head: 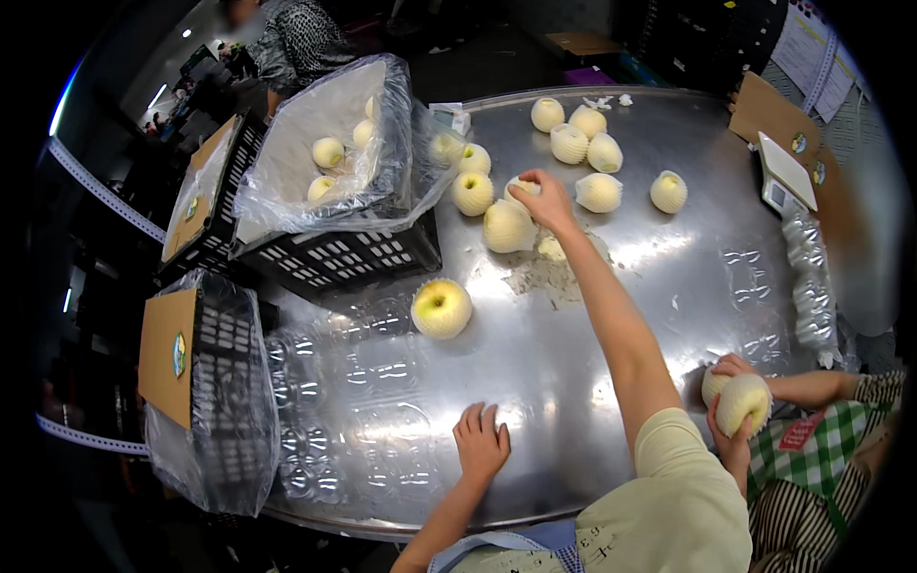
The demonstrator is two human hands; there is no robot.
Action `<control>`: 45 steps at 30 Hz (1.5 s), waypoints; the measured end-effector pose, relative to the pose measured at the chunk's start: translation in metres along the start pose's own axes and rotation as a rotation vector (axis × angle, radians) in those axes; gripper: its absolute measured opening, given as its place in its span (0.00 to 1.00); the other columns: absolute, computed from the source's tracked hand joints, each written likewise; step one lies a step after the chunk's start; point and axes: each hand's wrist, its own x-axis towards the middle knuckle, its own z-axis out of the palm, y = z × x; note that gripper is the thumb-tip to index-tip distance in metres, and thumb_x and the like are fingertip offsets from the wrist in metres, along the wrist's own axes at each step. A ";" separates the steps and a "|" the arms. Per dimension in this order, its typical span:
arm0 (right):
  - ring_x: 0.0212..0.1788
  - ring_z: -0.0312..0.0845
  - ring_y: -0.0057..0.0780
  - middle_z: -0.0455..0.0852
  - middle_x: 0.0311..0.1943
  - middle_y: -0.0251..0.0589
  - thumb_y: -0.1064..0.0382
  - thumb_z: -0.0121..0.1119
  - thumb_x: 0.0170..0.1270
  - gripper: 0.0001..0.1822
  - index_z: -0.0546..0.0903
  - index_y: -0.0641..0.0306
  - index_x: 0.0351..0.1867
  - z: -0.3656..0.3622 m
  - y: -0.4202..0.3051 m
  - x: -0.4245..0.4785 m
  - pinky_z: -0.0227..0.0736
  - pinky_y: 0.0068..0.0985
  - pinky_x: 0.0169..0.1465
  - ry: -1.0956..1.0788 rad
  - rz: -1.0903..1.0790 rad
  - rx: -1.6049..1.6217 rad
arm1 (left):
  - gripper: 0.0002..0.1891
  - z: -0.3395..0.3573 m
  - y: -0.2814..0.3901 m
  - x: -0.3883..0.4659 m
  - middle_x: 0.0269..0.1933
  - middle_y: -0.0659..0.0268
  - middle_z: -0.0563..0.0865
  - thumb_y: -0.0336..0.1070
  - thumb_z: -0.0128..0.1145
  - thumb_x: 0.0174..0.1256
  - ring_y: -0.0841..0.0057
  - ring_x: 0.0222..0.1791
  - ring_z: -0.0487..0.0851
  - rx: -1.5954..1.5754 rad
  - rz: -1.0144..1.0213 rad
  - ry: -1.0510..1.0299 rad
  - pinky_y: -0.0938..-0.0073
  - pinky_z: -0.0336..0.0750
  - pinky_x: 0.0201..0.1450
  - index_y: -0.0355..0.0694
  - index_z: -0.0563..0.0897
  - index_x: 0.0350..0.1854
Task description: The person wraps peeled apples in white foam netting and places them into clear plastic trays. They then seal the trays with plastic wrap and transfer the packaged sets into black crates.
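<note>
My right hand point(550, 202) reaches to the far middle of the metal table point(544, 365), its thumb and fingers gripping a pale fruit point(519, 188) in a foam net. Close by it are another foam-netted fruit point(509, 228) and a yellow-green apple or pear point(472, 193) with its stem end up. My left hand point(481, 444) lies on the bare metal near the front edge and holds nothing, with its fingers slightly apart. Between the hands, a larger yellow fruit point(441, 309) sits in its net. Several more netted fruits point(599, 193) stand towards the back.
Clear plastic clamshell trays point(387, 430) cover the table's left part. A black plastic crate point(337, 261) lined with film holds fruit at the back left. A co-worker's hands point(732, 430) hold two netted fruits at right. Beyond are a scale point(788, 170) and stacked clear trays point(811, 286).
</note>
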 end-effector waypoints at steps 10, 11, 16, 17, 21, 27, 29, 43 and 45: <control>0.62 0.72 0.46 0.78 0.60 0.50 0.18 0.54 0.43 0.52 0.81 0.62 0.56 0.096 -0.006 0.105 0.64 0.39 0.64 -0.753 0.179 -0.507 | 0.19 0.000 -0.004 0.002 0.56 0.58 0.76 0.38 0.59 0.55 0.59 0.60 0.71 0.047 -0.042 -0.060 0.57 0.64 0.59 0.43 0.80 0.50; 0.61 0.73 0.45 0.78 0.59 0.50 0.18 0.55 0.43 0.51 0.81 0.63 0.56 0.109 0.001 0.109 0.64 0.39 0.63 -0.799 0.184 -0.476 | 0.19 0.000 -0.006 0.001 0.56 0.58 0.76 0.39 0.59 0.55 0.60 0.60 0.71 0.050 -0.046 -0.069 0.57 0.64 0.59 0.43 0.80 0.50; 0.55 0.76 0.42 0.81 0.55 0.46 0.22 0.60 0.43 0.44 0.83 0.53 0.53 0.116 0.038 0.140 0.53 0.44 0.67 -1.180 0.363 -0.278 | 0.18 0.003 -0.005 0.004 0.56 0.58 0.76 0.38 0.58 0.55 0.60 0.60 0.72 0.054 -0.039 -0.071 0.57 0.64 0.58 0.43 0.81 0.50; 0.56 0.75 0.42 0.82 0.54 0.44 0.22 0.62 0.42 0.42 0.83 0.49 0.53 0.112 0.042 0.139 0.47 0.46 0.70 -1.253 0.399 -0.253 | 0.18 0.005 -0.007 0.003 0.56 0.58 0.76 0.38 0.58 0.55 0.59 0.60 0.71 0.052 -0.035 -0.063 0.57 0.64 0.58 0.43 0.81 0.49; 0.58 0.73 0.39 0.77 0.59 0.47 0.23 0.59 0.47 0.53 0.69 0.61 0.67 0.067 0.030 0.098 0.64 0.40 0.62 -1.257 0.291 -0.063 | 0.18 0.004 -0.004 0.001 0.56 0.58 0.76 0.37 0.57 0.55 0.59 0.60 0.71 0.057 -0.042 -0.038 0.55 0.63 0.58 0.43 0.80 0.49; 0.64 0.68 0.42 0.72 0.64 0.50 0.24 0.56 0.52 0.50 0.72 0.66 0.65 0.050 0.047 0.016 0.60 0.37 0.66 -1.036 0.257 -0.024 | 0.18 0.012 -0.007 0.001 0.56 0.53 0.75 0.34 0.56 0.55 0.55 0.60 0.70 0.055 -0.001 -0.027 0.55 0.62 0.60 0.40 0.78 0.50; 0.58 0.73 0.45 0.77 0.59 0.54 0.25 0.55 0.52 0.45 0.81 0.65 0.56 0.031 -0.007 -0.004 0.64 0.36 0.63 -1.162 0.523 0.081 | 0.17 0.005 0.002 0.012 0.55 0.54 0.75 0.32 0.56 0.55 0.55 0.60 0.70 0.056 -0.025 0.020 0.56 0.61 0.61 0.39 0.78 0.49; 0.47 0.80 0.33 0.85 0.45 0.44 0.33 0.58 0.59 0.32 0.82 0.63 0.45 -0.015 -0.021 -0.147 0.73 0.29 0.52 -1.105 0.038 0.048 | 0.12 -0.004 -0.014 0.007 0.49 0.59 0.78 0.28 0.57 0.54 0.60 0.54 0.73 -0.142 -0.048 -0.023 0.61 0.66 0.57 0.41 0.80 0.43; 0.43 0.80 0.30 0.86 0.42 0.44 0.36 0.62 0.58 0.29 0.83 0.63 0.43 -0.025 -0.019 -0.143 0.74 0.28 0.48 -1.073 -0.012 0.089 | 0.11 -0.006 -0.025 0.024 0.43 0.58 0.79 0.26 0.57 0.50 0.58 0.45 0.75 -0.140 0.050 -0.028 0.61 0.71 0.49 0.41 0.81 0.37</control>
